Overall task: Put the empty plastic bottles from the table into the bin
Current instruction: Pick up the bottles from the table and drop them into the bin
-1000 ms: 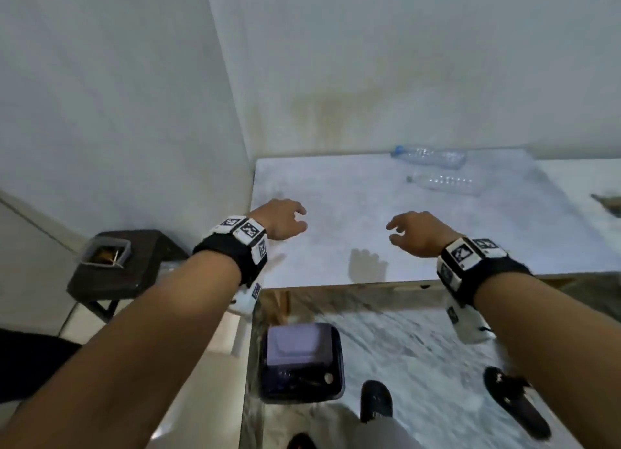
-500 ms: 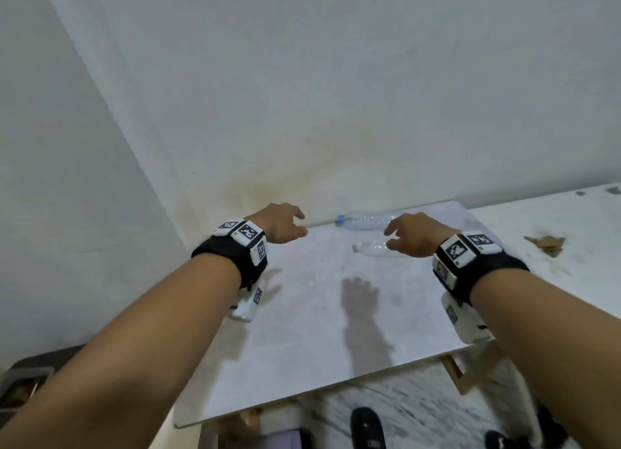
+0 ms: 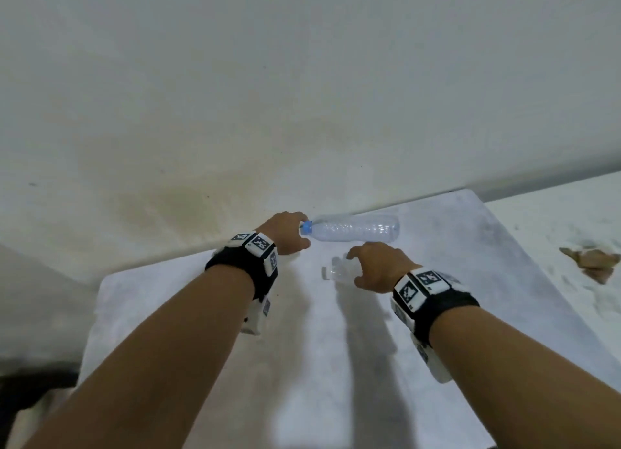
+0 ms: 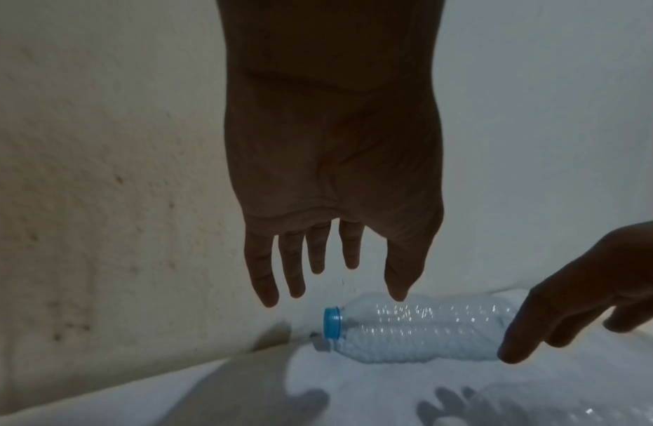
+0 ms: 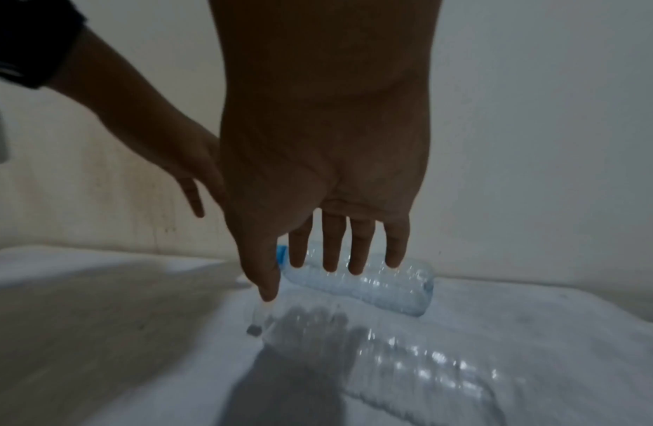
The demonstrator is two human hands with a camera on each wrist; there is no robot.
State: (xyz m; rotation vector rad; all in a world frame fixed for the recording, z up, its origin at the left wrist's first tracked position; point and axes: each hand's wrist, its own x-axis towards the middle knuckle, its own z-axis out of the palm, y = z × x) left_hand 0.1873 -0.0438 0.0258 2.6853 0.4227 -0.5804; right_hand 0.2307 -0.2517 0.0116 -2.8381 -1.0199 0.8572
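Note:
Two clear empty bottles lie on their sides at the far edge of the white table (image 3: 470, 263). The far bottle (image 3: 356, 228) (image 4: 419, 328) (image 5: 372, 285) has a blue cap and lies along the wall. The near bottle (image 3: 336, 274) (image 5: 390, 354) shows no coloured cap. My left hand (image 3: 287, 233) (image 4: 332, 288) hovers open just above the blue cap end, fingers straight, touching nothing. My right hand (image 3: 373, 263) (image 5: 317, 276) hangs open over the near bottle, thumb tip close to its neck. The bin is out of view.
The wall (image 3: 302, 112) rises right behind the table's far edge. A brown crumpled scrap (image 3: 591, 260) lies on the adjoining white surface to the right. A dark stool (image 3: 33, 381) shows at the lower left.
Both hands have reached forward from the table's near edge to the bottles at its far side. The view has tilted up, and the bin on the floor has dropped out of sight.

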